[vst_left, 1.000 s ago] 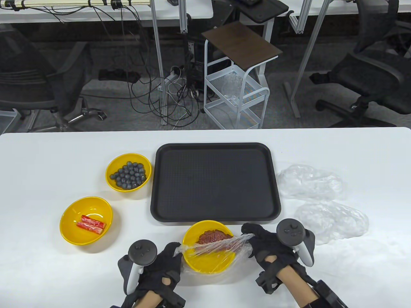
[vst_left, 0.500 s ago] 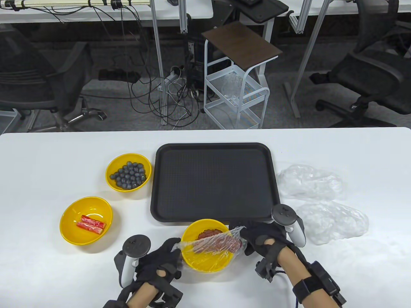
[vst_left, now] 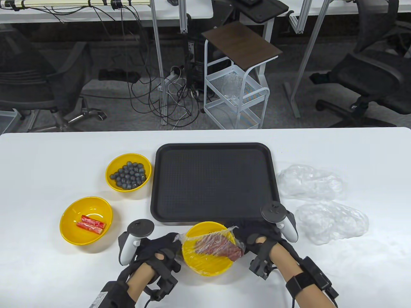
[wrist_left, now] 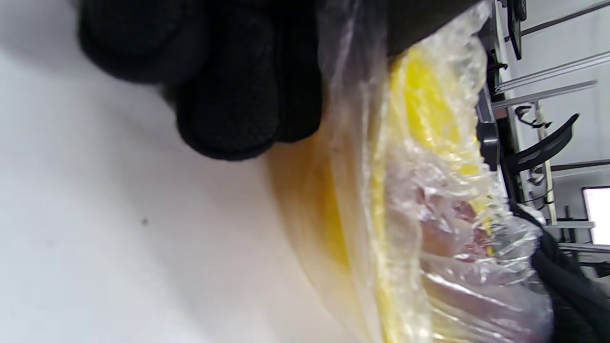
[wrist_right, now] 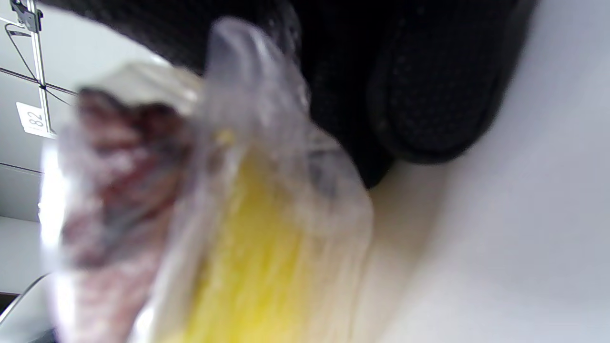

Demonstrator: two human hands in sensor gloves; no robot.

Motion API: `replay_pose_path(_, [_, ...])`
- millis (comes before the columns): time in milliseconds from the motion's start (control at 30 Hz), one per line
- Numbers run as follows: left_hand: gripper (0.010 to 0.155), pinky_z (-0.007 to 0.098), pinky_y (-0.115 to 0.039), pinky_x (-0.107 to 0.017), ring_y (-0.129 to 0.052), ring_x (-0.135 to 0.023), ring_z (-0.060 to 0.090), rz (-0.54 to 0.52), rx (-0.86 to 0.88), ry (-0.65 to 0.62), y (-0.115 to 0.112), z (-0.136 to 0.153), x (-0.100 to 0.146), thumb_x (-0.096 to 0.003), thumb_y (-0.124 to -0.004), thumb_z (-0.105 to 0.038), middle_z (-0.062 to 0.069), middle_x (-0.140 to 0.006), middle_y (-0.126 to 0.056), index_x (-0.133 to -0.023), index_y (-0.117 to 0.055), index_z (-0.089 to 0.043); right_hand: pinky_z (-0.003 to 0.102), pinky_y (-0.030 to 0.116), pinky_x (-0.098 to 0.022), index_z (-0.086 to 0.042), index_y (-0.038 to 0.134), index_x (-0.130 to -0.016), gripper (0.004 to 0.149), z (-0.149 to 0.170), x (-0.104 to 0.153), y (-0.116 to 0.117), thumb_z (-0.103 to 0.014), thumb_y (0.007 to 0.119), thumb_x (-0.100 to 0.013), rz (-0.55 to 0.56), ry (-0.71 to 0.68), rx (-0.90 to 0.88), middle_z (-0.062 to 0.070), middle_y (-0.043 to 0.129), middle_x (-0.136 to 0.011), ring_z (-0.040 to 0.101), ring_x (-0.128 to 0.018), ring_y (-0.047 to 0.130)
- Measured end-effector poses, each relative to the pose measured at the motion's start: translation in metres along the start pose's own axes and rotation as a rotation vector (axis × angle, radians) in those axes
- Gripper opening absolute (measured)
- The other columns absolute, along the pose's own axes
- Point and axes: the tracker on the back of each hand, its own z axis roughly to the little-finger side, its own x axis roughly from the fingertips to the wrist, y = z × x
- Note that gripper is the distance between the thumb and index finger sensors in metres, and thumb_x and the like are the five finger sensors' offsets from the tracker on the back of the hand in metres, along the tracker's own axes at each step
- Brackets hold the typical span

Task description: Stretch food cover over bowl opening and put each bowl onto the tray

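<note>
Table view: your left hand [vst_left: 160, 253] sits at the left rim of the yellow bowl w/ meat [vst_left: 208, 253], fingers curled and pinching the edge of the clear food cover [vst_left: 212, 243]. Your right hand [vst_left: 257, 239] is at the bowl's right rim, fingers curled round the other end of the cover. The film runs across the bowl's far half and over the meat; the near part of the opening looks bare. The bowl rests on the white tabletop [vst_left: 48, 154] just in front of the black tray's [vst_left: 215, 147] near edge, not on it. Two more yellow bowls stand left of the tray: one w/ dark round berries [vst_left: 128, 176], one w/ two red-white sticks [vst_left: 86, 220] nearer you, both uncovered. Two crumpled spare covers [vst_left: 321, 199] lie right of the tray.

Left wrist view: your gloved fingers [wrist_left: 228, 95] are bunched at the top, pressed vs the film where it wraps the bowl's yellow rim [wrist_left: 419, 119]. The wrinkled cover [wrist_left: 452, 247] lies over the side and the pinkish meat.

Right wrist view: blurry. Your fingertips [wrist_right: 429, 95] are curled close together, gathering a fold of film [wrist_right: 248, 71] at the rim; yellow bowl wall [wrist_right: 248, 286] below, reddish meat [wrist_right: 114, 190] under plastic at left
</note>
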Motion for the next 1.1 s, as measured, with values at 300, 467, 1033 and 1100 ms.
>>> replay_pose_path(300, [0.047, 0.041, -0.091, -0.033, -0.107, -0.045, 0.029, -0.07, -0.109, 0.067, 0.003, -0.019, -0.009, -0.0513, -0.073, -0.05, -0.001, -0.07, -0.102, -0.09, -0.082, -0.026, 0.04, 0.091, -0.029, -0.014, 0.086, -0.091, 0.048, -0.005, -0.007, 0.004, -0.031, 0.082, -0.046, 0.005, 0.017, 0.068, 0.009, 0.102, -0.075, 0.029, -0.046, 0.107])
replay_pose_path(467, [0.046, 0.04, -0.091, -0.03, -0.107, -0.041, 0.027, -0.124, -0.122, 0.078, 0.002, -0.023, -0.013, -0.0499, -0.077, -0.054, -0.001, -0.065, -0.104, -0.086, -0.086, -0.027, 0.037, 0.093, -0.023, -0.009, 0.087, -0.087, 0.049, -0.008, -0.008, 0.006, -0.034, 0.083, -0.045, 0.061, 0.039, 0.119, 0.007, 0.106, -0.066, 0.025, -0.038, 0.109])
replay_pose_path(1033, [0.046, 0.039, -0.092, -0.025, -0.108, -0.031, 0.023, -0.224, -0.205, 0.146, -0.002, -0.032, -0.015, -0.0468, -0.083, -0.061, -0.004, -0.051, -0.106, -0.077, -0.091, -0.027, 0.032, 0.095, -0.013, -0.007, 0.089, -0.081, 0.05, -0.011, -0.001, 0.008, -0.041, 0.084, -0.046, 0.075, 0.182, 0.211, 0.002, 0.11, -0.054, 0.019, -0.025, 0.113])
replay_pose_path(1100, [0.046, 0.039, -0.092, -0.025, -0.108, -0.032, 0.023, -0.256, -0.264, 0.145, -0.002, -0.034, -0.012, -0.0468, -0.084, -0.06, -0.004, -0.052, -0.105, -0.078, -0.091, -0.027, 0.031, 0.095, -0.014, -0.008, 0.088, -0.083, 0.051, -0.011, 0.002, 0.006, -0.042, 0.086, -0.045, 0.077, 0.208, 0.228, 0.002, 0.109, -0.056, 0.019, -0.026, 0.113])
